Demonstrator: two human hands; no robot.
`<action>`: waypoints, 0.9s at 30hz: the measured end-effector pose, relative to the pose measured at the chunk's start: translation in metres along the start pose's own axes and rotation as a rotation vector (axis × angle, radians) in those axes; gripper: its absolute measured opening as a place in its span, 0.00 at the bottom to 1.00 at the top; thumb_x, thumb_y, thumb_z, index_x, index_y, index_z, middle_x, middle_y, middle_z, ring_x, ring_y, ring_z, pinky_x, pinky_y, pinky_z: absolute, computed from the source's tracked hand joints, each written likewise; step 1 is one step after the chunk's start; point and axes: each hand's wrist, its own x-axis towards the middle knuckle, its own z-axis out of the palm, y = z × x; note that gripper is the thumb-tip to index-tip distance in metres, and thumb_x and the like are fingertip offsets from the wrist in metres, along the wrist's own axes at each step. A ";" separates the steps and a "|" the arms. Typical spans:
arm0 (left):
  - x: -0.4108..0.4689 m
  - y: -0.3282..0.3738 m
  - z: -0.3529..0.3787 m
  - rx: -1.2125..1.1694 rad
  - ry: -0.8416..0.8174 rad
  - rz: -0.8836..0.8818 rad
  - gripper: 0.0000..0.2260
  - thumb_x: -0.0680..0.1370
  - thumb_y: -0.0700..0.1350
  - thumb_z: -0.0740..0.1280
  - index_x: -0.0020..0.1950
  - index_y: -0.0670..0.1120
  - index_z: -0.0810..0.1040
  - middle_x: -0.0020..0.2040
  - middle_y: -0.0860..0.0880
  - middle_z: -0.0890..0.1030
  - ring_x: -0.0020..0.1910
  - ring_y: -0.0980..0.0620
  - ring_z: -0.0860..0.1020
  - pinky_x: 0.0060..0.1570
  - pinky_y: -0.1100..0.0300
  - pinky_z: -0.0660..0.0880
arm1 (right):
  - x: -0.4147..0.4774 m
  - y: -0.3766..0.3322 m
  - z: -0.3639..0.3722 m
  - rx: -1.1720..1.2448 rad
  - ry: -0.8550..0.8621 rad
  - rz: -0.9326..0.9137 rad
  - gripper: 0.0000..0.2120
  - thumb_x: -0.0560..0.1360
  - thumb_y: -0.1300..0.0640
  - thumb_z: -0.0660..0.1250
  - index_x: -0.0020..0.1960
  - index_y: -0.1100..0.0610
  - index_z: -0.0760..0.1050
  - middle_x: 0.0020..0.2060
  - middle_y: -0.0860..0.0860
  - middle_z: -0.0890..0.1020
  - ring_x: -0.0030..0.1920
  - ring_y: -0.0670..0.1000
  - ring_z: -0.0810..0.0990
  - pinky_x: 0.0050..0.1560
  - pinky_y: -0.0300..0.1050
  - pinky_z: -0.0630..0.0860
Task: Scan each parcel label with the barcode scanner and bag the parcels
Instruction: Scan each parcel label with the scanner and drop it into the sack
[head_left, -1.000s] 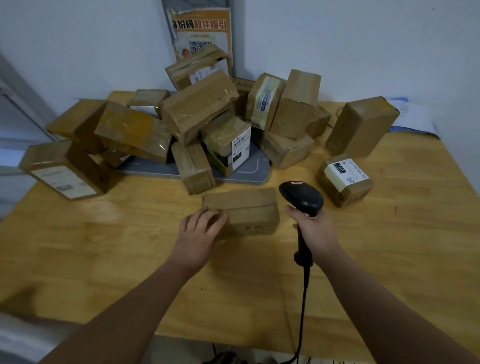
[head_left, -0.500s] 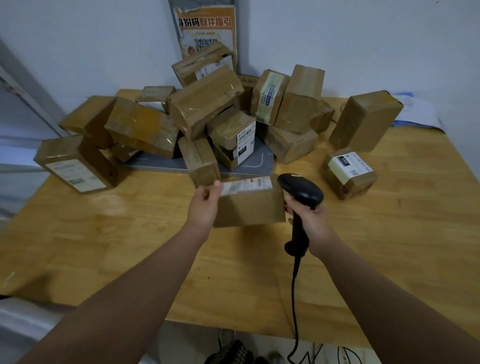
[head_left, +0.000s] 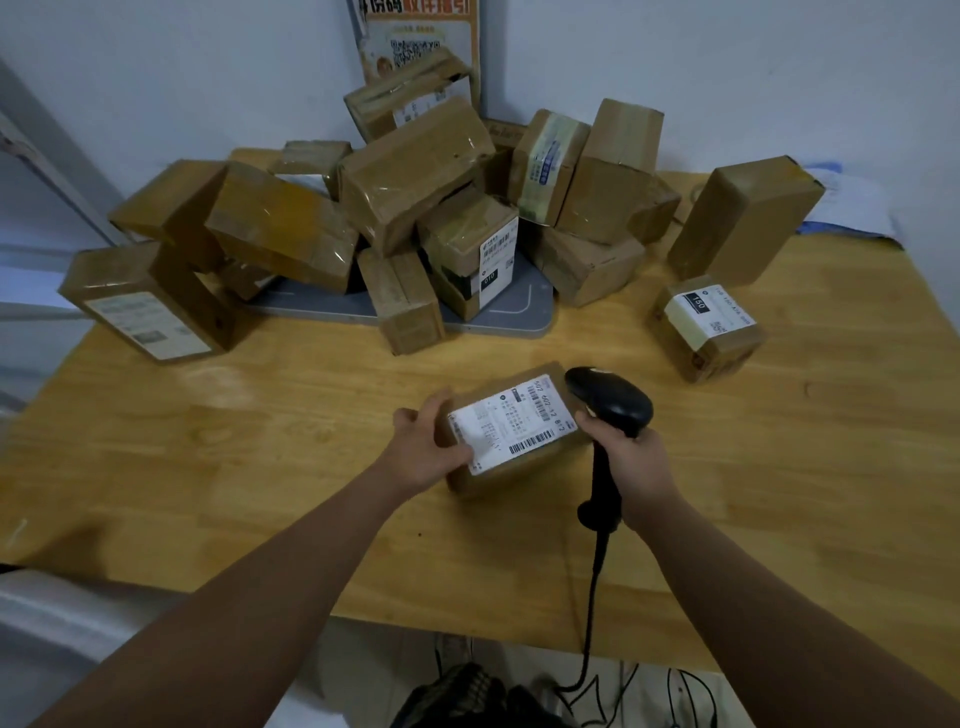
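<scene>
One parcel (head_left: 511, 475) is up for scanning, held just on the person's side of the grey platform (head_left: 524, 312) that carries the heap of boxes (head_left: 415, 171). I cannot tell whether it rests on the table (head_left: 260, 441) or hangs a little above it. Its white label (head_left: 511, 423) faces upward, with barcode strips showing.

To my eye the scan itself is the step in hand. The barcode scanner (head_left: 613, 400) sits out from the platform's right corner, its head crowded against the parcel's right end and its nose seemingly not on the print. I would draw it back a little, tip the nose down onto one barcode strip, and keep the label level so the room's light does not glare off it. The thumb on the label's left edge should stay off the bars.

The left hand (head_left: 426, 447) grips the parcel's left end, thumb on top and fingers wrapped round the far side. The right hand (head_left: 631, 462) is curled tight round the scanner's handle, its cable (head_left: 592, 597) trailing off the table's near edge. The hands are apart, with the parcel between them
</scene>
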 end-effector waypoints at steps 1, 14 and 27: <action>-0.001 0.002 0.000 0.102 -0.010 0.015 0.30 0.75 0.50 0.70 0.74 0.53 0.62 0.67 0.46 0.58 0.62 0.46 0.67 0.61 0.56 0.70 | -0.001 -0.001 0.002 0.007 0.029 -0.030 0.06 0.74 0.56 0.72 0.49 0.58 0.81 0.41 0.51 0.84 0.45 0.50 0.82 0.43 0.42 0.73; 0.007 0.026 0.033 -0.361 -0.340 -0.109 0.22 0.80 0.56 0.59 0.74 0.57 0.64 0.61 0.51 0.79 0.55 0.51 0.78 0.49 0.55 0.73 | -0.001 0.005 0.013 -0.048 0.097 0.061 0.10 0.72 0.55 0.73 0.50 0.60 0.79 0.43 0.55 0.84 0.45 0.55 0.83 0.44 0.49 0.79; 0.015 0.055 -0.017 -0.430 -0.017 0.183 0.44 0.71 0.44 0.76 0.77 0.56 0.51 0.65 0.51 0.68 0.61 0.51 0.70 0.59 0.53 0.72 | -0.018 -0.042 0.014 -0.086 0.004 -0.174 0.09 0.75 0.53 0.70 0.41 0.58 0.77 0.32 0.54 0.76 0.34 0.52 0.77 0.35 0.47 0.80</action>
